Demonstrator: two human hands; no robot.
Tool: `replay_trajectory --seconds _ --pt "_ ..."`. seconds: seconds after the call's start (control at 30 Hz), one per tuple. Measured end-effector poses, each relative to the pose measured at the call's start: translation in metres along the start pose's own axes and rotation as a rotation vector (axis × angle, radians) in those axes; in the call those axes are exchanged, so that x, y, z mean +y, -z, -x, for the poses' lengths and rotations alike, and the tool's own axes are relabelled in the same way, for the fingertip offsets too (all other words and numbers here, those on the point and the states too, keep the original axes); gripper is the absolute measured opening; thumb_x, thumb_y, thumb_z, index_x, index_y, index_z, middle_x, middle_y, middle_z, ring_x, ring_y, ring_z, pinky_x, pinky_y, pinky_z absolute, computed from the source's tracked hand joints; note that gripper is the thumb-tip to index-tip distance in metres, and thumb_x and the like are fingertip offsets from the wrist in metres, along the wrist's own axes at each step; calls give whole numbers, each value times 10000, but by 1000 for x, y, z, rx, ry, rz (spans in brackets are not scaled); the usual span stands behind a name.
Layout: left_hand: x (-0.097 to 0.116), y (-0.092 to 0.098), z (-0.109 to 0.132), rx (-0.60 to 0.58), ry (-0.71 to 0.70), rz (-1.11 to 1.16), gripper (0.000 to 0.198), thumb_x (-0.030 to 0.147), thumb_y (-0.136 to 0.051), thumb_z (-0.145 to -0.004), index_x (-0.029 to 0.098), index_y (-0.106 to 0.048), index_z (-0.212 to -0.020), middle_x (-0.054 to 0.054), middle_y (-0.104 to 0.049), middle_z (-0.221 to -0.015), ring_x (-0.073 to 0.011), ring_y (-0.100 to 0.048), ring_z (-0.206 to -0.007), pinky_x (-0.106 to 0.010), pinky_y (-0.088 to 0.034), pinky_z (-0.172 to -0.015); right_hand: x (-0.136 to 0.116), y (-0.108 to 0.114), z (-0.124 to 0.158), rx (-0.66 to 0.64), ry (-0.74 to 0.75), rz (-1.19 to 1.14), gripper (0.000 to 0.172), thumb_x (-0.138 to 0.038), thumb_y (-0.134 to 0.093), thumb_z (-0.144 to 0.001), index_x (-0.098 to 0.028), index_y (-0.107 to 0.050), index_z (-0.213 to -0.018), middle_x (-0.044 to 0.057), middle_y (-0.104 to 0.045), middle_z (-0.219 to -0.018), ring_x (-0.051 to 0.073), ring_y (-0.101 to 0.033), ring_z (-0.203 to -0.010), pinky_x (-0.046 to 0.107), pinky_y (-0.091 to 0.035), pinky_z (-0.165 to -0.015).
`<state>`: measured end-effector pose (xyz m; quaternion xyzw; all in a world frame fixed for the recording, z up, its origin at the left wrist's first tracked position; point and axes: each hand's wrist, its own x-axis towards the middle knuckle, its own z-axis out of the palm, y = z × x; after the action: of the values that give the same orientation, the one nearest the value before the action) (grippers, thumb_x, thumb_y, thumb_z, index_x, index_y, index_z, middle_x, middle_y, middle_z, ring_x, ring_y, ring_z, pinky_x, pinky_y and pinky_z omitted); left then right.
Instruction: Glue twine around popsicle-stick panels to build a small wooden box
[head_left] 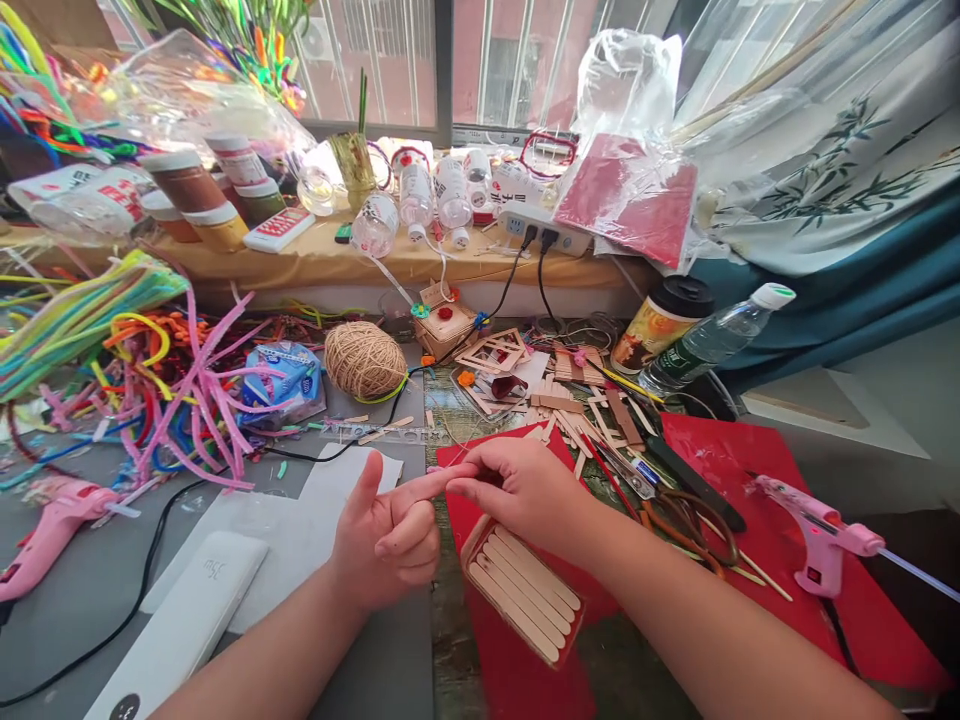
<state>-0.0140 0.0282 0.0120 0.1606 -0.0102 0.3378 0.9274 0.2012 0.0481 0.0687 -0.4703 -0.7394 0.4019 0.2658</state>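
Observation:
My left hand is raised over the worktable, its index finger stretched out, its thumb up and the other fingers curled; it holds nothing. My right hand is closed in a pinch against the tip of that index finger. Anything small between the pinching fingertips is hidden. Below my right hand, a small box made of craft sticks sits tilted in view, with several rounded sticks side by side across it. It lies over a red sheet, and neither hand clearly grips it.
Pink glue guns lie at both sides. A twine ball, loose craft sticks, scissors and a water bottle stand or lie beyond my hands. Pipe cleaners heap at left, near a white power bank.

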Motion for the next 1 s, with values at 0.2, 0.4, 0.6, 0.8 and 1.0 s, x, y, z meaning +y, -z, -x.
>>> replay_trajectory --seconds 0.2,0.4,0.6,0.8,1.0 --pt "-1 -1 -2 -47 -37 21 829 650 -299 -1131 -38 -532 -1532 136 -276 -472 -80 -49 -382 -225 -95 -379 3 8 3 -100 -12 -49 204 -208 -583 -1052 -190 -732 -914 -30 -642 -738 139 -516 -675 265 -374 -619" --pt "0 -3 -2 -53 -41 37 833 628 -336 -1131 -77 -488 -1549 138 -283 -451 -82 -66 -373 -232 -114 -377 6 9 5 -89 4 -94 223 -191 -536 -1048 -190 -759 -1050 -12 -674 -802 142 -537 -683 266 -407 -651" --pt "0 -5 -1 -72 -30 43 823 622 -307 -1137 -55 -465 -1576 133 -291 -449 -90 -69 -370 -234 -122 -374 4 5 4 -53 1 -135 231 -260 -562 -1056 -196 -780 -1013 -1 -679 -804 160 -559 -729 279 -414 -674" --pt "-3 -8 -1 -109 -49 61 788 604 -213 -1150 11 -475 -1598 122 -314 -447 -94 -71 -348 -223 -145 -357 0 -5 1 -23 -126 -366 207 -377 -671 -1004 -203 -782 -988 -22 -632 -740 153 -528 -667 281 -392 -610" --pt "-5 -10 -2 -122 -43 71 729 558 -223 -1159 36 -525 -1568 115 -329 -446 -95 -79 -343 -221 -156 -360 -1 -13 0 38 -176 -525 232 -425 -750 -959 -198 -757 -916 -19 -649 -735 157 -565 -678 285 -424 -623"
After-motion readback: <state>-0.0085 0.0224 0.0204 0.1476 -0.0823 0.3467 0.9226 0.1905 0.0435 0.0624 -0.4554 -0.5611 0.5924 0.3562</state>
